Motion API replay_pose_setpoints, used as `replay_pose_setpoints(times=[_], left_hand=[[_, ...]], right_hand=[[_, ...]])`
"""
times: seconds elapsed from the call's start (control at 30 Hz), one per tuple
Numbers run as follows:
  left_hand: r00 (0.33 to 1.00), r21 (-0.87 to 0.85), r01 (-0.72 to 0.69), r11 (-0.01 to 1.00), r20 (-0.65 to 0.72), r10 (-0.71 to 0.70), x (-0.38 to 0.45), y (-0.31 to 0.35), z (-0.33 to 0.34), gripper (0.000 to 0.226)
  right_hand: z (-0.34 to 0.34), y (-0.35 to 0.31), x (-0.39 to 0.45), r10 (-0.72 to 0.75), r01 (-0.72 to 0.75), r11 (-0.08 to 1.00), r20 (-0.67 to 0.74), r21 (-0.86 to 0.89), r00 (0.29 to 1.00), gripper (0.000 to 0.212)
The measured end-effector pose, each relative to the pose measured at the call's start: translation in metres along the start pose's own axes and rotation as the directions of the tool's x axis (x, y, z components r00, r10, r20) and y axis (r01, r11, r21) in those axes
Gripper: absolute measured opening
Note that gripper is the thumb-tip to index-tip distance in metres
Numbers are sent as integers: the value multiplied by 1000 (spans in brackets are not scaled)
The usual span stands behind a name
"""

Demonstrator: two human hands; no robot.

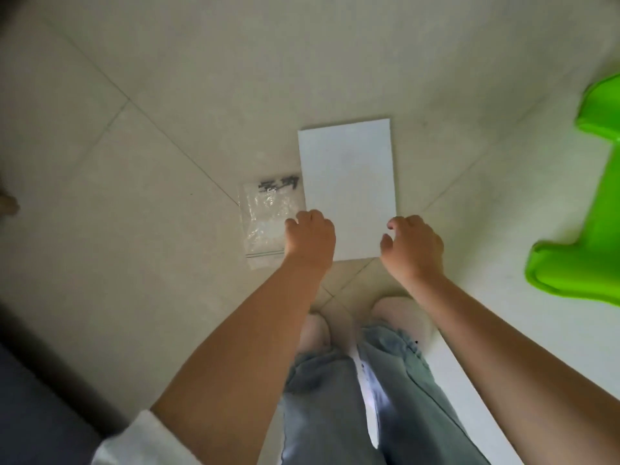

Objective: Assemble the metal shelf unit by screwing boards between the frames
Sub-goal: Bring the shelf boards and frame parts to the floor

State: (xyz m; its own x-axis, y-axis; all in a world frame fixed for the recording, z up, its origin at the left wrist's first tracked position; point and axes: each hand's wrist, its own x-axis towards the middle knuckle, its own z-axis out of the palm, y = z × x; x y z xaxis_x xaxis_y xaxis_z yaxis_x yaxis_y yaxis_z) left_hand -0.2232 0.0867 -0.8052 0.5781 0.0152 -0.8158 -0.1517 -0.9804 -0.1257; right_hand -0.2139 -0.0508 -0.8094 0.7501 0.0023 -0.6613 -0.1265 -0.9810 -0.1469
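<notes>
board [349, 182] near corners hidden under both hands [310, 241]; grip unclear.

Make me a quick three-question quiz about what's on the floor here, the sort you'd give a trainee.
1. True or false: the clear plastic bag of screws lies to the left of the white board.
2. Which object is at the right edge of the view? A) a red bucket B) a green plastic stool C) a black toolbox
3. Fill in: both hands, the left hand and the right hand, are at the board's ____ end, the one closest to the person's feet.

Key: 1 true; 2 B; 3 near.
</notes>
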Motion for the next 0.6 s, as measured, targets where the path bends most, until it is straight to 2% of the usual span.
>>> replay_pose_setpoints(times=[0.17, 0.27, 0.4, 0.47, 0.53, 0.6], left_hand=[[988, 95, -120, 988, -89, 128, -75, 31, -91, 48], [956, 205, -206, 957, -167, 242, -125, 57, -147, 42], [872, 324, -322, 890, -265, 412, -194, 98, -203, 34], [820, 386, -374, 843, -288, 495, -231, 119, -217, 33], [783, 453, -406, 794, -275, 558, -270, 138, -225, 33], [765, 521, -416, 745, -243, 597, -313, 158, -229, 33]], right_hand=[[-89, 30, -73, -45, 54, 998, -203, 36, 978, 33], [-141, 51, -124, 55, 2, 987, -344, 163, 937, 31], [-198, 81, -199, 240, -141, 949, -355, 283, 904, 37], [-219, 96, -244, 356, -202, 905, -409, 374, 840, 33], [-231, 113, -289, 474, -241, 851, -485, 466, 735, 30], [-232, 128, -339, 577, -292, 783, -466, 549, 670, 33]])
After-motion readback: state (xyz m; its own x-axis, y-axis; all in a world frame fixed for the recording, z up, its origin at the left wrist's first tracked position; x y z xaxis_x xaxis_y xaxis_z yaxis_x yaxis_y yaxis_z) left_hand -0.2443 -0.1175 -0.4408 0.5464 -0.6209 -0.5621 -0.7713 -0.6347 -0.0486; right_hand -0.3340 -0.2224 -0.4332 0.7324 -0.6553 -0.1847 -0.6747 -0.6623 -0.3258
